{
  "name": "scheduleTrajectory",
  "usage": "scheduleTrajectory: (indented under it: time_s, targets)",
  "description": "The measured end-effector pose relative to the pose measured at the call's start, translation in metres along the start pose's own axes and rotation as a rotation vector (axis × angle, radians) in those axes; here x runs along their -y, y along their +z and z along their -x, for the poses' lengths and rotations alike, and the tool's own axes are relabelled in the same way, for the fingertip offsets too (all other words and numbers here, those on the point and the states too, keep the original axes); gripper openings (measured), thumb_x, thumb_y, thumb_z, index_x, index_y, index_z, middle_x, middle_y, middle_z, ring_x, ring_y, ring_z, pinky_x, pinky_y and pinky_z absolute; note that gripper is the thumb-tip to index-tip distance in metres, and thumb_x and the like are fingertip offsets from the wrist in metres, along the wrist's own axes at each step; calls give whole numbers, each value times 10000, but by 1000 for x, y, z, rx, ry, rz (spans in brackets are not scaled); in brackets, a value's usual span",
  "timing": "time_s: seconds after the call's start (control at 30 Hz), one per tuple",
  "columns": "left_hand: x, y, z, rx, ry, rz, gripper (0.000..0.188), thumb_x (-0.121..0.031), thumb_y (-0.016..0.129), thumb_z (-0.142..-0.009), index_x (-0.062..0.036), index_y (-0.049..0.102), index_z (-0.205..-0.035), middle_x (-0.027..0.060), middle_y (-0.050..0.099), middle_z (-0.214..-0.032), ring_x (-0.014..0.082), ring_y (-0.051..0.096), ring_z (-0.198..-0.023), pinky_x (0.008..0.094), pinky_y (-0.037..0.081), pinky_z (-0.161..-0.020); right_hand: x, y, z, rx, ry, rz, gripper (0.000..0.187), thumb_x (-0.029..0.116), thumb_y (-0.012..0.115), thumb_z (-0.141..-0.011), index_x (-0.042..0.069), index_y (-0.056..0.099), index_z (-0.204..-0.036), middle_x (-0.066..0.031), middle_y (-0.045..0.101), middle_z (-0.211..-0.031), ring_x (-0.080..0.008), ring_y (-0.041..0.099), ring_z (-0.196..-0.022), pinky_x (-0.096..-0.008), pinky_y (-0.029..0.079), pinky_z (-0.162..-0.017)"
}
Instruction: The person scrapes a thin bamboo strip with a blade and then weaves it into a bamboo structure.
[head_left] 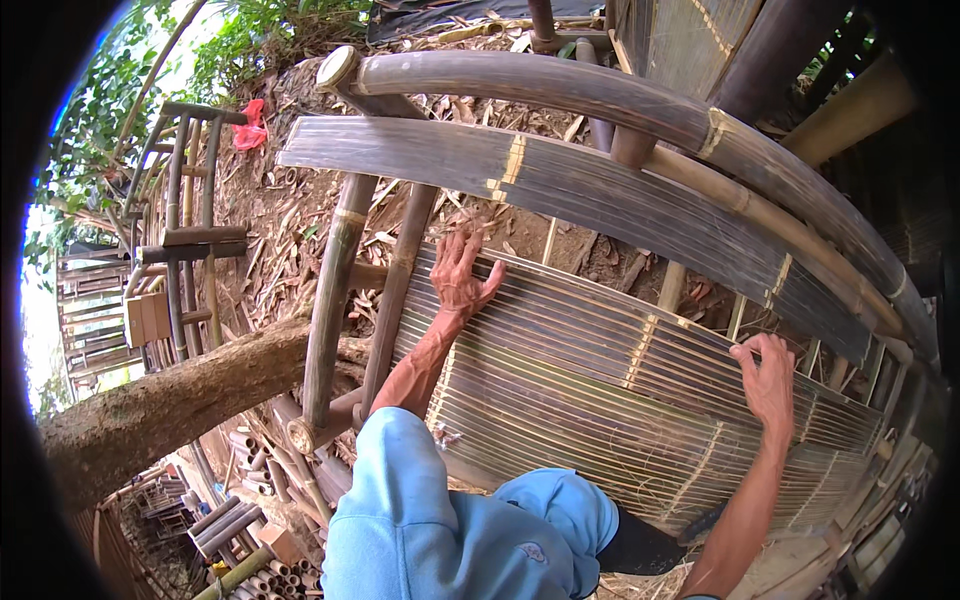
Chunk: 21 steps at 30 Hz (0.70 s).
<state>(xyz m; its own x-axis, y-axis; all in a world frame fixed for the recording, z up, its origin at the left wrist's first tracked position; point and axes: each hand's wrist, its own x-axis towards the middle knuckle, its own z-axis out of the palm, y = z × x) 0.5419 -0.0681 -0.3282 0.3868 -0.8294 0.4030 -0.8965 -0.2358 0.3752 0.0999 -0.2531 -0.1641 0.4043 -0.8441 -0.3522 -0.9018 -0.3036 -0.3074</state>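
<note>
Below me a wide panel of dark, narrow bamboo slats (560, 335) lies across a bamboo frame. My left hand (460, 280) rests on its far edge near the left end, thumb spread and fingers stretched toward the gap beyond. Farther right, my right hand (768, 378) has its fingers bent over the same edge and appears to grip it; the fingertips are partly hidden. Beyond the gap, a separate strip of dark bamboo slats (600, 185) runs beneath a thick, dark bamboo rail (530, 85). Pale nodes cross both slatted pieces.
Upright bamboo posts (338, 290) stand left of the panel. A rough tree trunk (190, 405) slants in from the left. Bamboo scraps litter the dirt, with a red plastic bag (250, 125) among them. Cut bamboo tubes (285, 575) are piled at lower left; another bamboo frame (185, 230) stands far left.
</note>
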Motion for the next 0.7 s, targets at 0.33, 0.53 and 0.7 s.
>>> scheduleTrajectory:
  time_s: [0.33, 0.53, 0.7]
  targets:
    - [-2, 2, -4, 61, 3, -60, 491, -299, 660, -848, -119, 635, -1304, 167, 609, -1215, 346, 506, -1310, 547, 175, -1223, -37, 54, -3, -62, 120, -111, 591, 472, 521, -1022, 75, 462, -1456, -181, 456, -1496, -386, 437, -1378, -508, 323, -1149]
    - [56, -2, -10, -88, -123, -136, 325, -74, 689, -873, -97, 689, -1197, 134, 650, -1171, 292, 688, -862, 392, 596, -690, -51, 88, 15, -65, 169, 15, 574, 433, 499, -1040, 44, 464, -1460, -179, 466, -1487, -358, 423, -1392, -518, 277, -1199]
    - [86, -28, -83, 682, -222, -14, 366, -117, 527, -900, -72, 688, -1225, 193, 723, -1081, 347, 705, -992, 448, 559, -832, -59, 69, 6, -2, 159, 15, 542, 428, 542, -1014, 21, 552, -1372, -172, 529, -1424, -351, 503, -1305, -526, 294, -1178]
